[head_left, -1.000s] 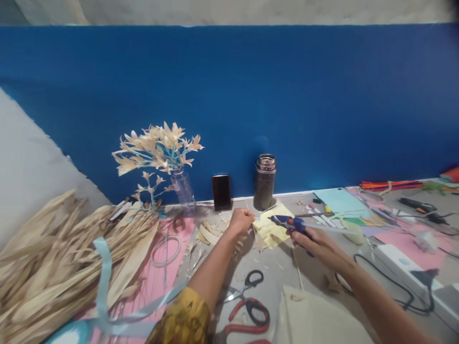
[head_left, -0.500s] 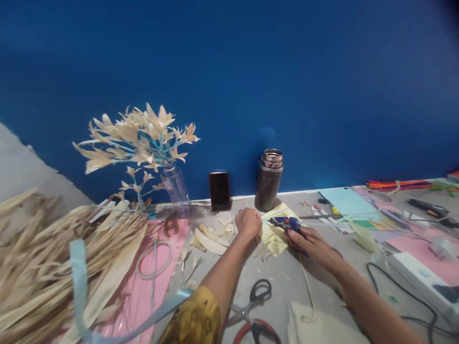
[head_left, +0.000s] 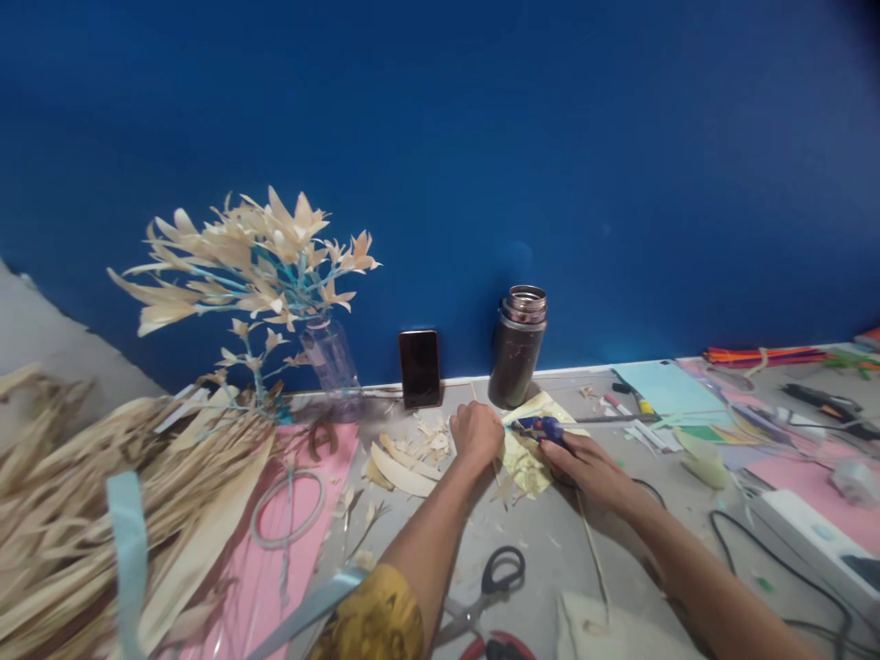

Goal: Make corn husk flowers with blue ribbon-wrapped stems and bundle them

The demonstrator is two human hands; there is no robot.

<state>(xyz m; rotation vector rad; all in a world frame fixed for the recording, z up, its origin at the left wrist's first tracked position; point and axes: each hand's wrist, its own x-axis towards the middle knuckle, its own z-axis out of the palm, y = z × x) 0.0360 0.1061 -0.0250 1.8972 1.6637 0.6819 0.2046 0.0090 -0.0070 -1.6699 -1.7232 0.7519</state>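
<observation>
My left hand point(head_left: 478, 433) is closed in a fist on a thin pale strip at the middle of the table. Its knuckles face me and what it pinches is too small to name. My right hand point(head_left: 583, 463) grips a blue glue gun point(head_left: 540, 426), whose nozzle points left at my left hand. Both hands rest over a crumpled yellow sheet point(head_left: 529, 449). Cut pale leaf pieces point(head_left: 405, 456) lie just left of my left hand.
A dark flask point(head_left: 517, 346), a black phone point(head_left: 420, 368) and a vase of leaf flowers point(head_left: 268, 266) stand by the blue wall. Dried leaves point(head_left: 103, 486) pile at left. Scissors point(head_left: 491, 587) lie near me. Coloured papers, cables and a power strip point(head_left: 811, 532) fill the right.
The view tilted and shifted, so the table sits lower and farther left in frame. My right hand moved the glue gun closer to my left hand, which stays shut.
</observation>
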